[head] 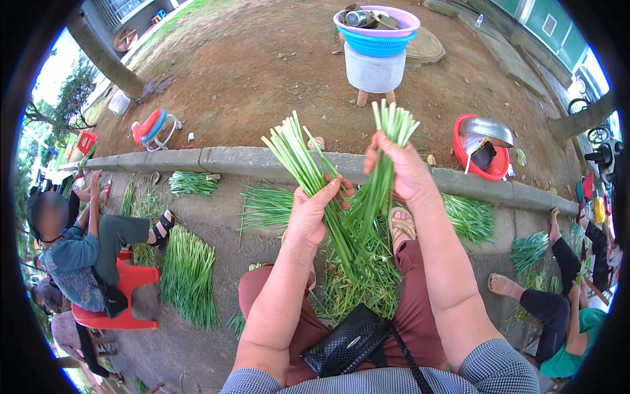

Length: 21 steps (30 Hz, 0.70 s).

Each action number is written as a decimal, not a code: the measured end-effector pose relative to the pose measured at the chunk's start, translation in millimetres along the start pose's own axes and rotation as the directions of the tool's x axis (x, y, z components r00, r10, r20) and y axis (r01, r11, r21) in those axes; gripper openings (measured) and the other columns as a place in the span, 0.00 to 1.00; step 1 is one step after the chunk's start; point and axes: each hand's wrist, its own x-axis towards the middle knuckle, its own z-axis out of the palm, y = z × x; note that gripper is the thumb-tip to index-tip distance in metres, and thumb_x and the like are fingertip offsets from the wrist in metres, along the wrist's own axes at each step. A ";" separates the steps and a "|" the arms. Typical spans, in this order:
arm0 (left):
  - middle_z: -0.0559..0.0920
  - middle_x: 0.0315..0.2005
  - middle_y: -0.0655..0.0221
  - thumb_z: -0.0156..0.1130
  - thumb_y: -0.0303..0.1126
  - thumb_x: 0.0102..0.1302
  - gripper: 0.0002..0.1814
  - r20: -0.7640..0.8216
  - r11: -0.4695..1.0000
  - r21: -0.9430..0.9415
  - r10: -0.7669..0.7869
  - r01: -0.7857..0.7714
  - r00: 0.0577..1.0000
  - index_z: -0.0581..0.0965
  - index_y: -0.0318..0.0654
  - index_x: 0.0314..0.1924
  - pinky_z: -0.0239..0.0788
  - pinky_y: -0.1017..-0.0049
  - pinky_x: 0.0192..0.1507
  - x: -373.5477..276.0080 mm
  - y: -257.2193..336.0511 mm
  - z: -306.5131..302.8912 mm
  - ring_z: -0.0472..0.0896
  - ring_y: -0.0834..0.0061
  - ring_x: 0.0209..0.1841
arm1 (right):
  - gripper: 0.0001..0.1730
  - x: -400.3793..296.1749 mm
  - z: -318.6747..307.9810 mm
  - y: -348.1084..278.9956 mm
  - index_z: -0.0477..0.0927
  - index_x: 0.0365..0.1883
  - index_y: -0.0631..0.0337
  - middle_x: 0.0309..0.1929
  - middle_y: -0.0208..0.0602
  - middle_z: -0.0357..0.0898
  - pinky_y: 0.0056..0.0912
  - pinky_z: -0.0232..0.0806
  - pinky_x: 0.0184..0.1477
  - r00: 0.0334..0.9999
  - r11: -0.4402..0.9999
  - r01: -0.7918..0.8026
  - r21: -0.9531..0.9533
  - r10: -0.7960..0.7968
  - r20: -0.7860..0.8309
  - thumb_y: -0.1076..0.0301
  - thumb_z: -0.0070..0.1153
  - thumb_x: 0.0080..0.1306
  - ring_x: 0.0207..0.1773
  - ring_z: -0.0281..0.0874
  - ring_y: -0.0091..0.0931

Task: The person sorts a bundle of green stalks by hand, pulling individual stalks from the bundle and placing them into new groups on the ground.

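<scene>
In my left hand (315, 204) is a bunch of long green stalks (294, 157), probably garlic chives, its pale cut ends fanned up and to the left. A second bunch (389, 125) is gripped by my right hand (401, 162), pale ends upward. The dark leafy ends of both bunches hang down and cross between my knees. Below them, a heap of loose trimmings and leaves (366, 290) covers the ground between my feet. Across my lap lies a black textured handbag (347, 342) with a strap.
A stone kerb (246, 162) runs ahead; piles of chives (189, 276) lie along it. Beyond stand a red basin (497, 165) and a stool with stacked basins (376, 44). Seated people flank me, one on a red plastic chair (125, 295), another in green (573, 340).
</scene>
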 end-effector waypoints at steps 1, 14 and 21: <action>0.80 0.33 0.65 0.61 0.26 0.60 0.06 0.003 1.000 -0.001 0.010 -0.010 1.000 0.74 0.36 0.38 0.73 0.76 0.28 0.0 0.1 -2.9 0.80 0.74 0.30 | 0.11 1.8 -8.9 -6.4 0.74 0.32 0.57 0.23 0.25 0.70 0.24 0.66 0.30 0.998 1.000 0.008 0.026 -0.010 0.056 0.60 0.59 0.62 0.23 0.67 0.19; 0.80 0.26 0.66 0.62 0.27 0.59 0.09 0.165 0.985 0.166 -0.071 0.043 0.984 0.77 0.33 0.39 0.66 0.80 0.24 -8.3 -3.8 10.8 0.76 0.77 0.25 | 0.13 -3.3 20.9 11.5 0.77 0.36 0.58 0.23 0.27 0.73 0.23 0.63 0.22 0.982 0.969 -0.128 -0.212 0.154 0.111 0.60 0.62 0.59 0.24 0.68 0.19; 0.81 0.26 0.64 0.61 0.30 0.62 0.10 0.173 0.989 0.103 -0.123 0.106 0.977 0.77 0.32 0.40 0.68 0.79 0.26 -5.5 1.6 7.7 0.77 0.77 0.25 | 0.10 -5.3 7.5 9.2 0.75 0.35 0.59 0.28 0.33 0.78 0.30 0.72 0.27 0.969 0.982 -0.188 -0.016 0.188 0.160 0.62 0.57 0.63 0.28 0.77 0.26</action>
